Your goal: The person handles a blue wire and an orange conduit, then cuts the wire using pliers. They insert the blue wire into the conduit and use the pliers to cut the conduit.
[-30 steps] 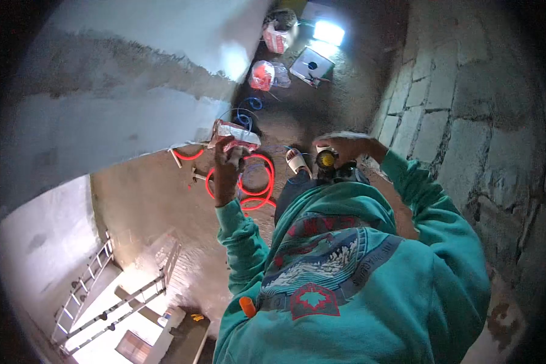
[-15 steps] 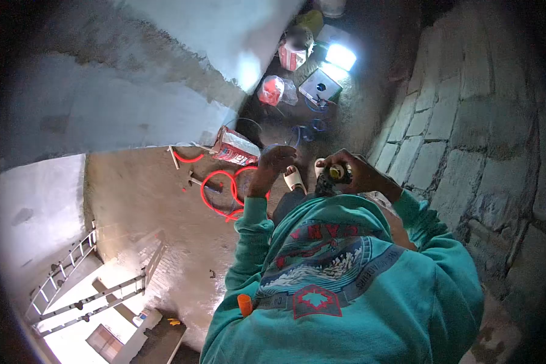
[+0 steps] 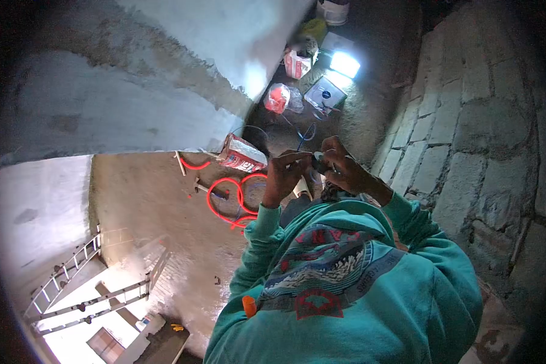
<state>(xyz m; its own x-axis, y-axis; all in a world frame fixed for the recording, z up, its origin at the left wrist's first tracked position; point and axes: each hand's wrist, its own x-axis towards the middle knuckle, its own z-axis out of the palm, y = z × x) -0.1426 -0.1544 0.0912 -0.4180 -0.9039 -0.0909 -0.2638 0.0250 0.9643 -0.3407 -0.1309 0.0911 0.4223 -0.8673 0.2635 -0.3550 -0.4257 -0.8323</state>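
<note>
In front of the teal sweatshirt (image 3: 346, 273), both hands are raised close together. My left hand (image 3: 285, 173) has its fingers pinched at a small dark item (image 3: 319, 161) that lies between the two hands. My right hand (image 3: 343, 167) grips the same item from the other side, with its fingers bent round it. What the item is cannot be made out. A thin blue cable (image 3: 306, 136) runs on the floor just beyond the fingers. A light sandal (image 3: 302, 187) shows below the hands.
Red conduit coils (image 3: 224, 200) and a hammer (image 3: 212, 189) lie on the floor beside a red and white bag (image 3: 242, 153). Farther off are a bright lamp (image 3: 344, 64), a white box (image 3: 325, 96) and a bucket (image 3: 332, 12). A ladder (image 3: 91, 303) is at lower left, a block wall (image 3: 461, 170) at right.
My left hand has moved right and my right hand has turned and risen slightly, so they now meet at the dark item. The yellow round end seen in my right hand no longer shows.
</note>
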